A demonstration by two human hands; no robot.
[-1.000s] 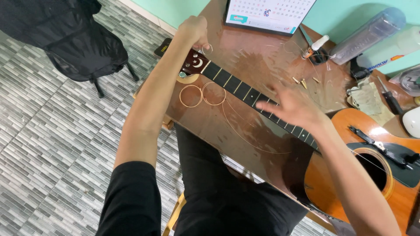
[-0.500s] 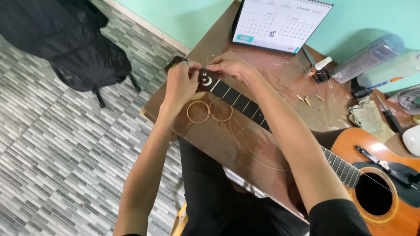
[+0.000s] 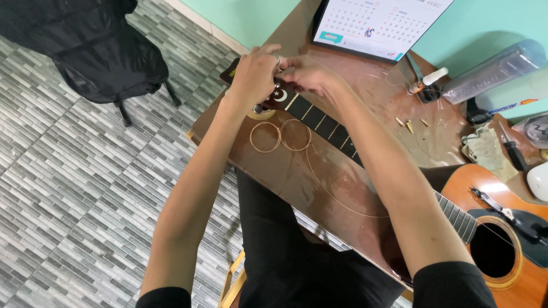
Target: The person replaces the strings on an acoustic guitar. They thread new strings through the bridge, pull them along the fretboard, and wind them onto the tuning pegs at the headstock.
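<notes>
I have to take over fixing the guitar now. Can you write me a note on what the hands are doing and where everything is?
Left hand: at the guitar headstock, fingers curled around the tuners; whether it pinches anything is hidden.
Right hand: meets the left at the headstock, fingertips together.
Guitar: lies across the brown table, body to the right.
Two coiled strings sit on the table below the neck; one loose string trails toward the body.
Bridge pins lie near the calendar.
Done: one string seems to cross the soundhole.
Left: coils are not yet fitted.

Guitar (image 3: 491, 228) on table (image 3: 297, 177), string coils (image 3: 279, 136) beside neck (image 3: 325, 122), calendar (image 3: 379, 25) behind.
</notes>
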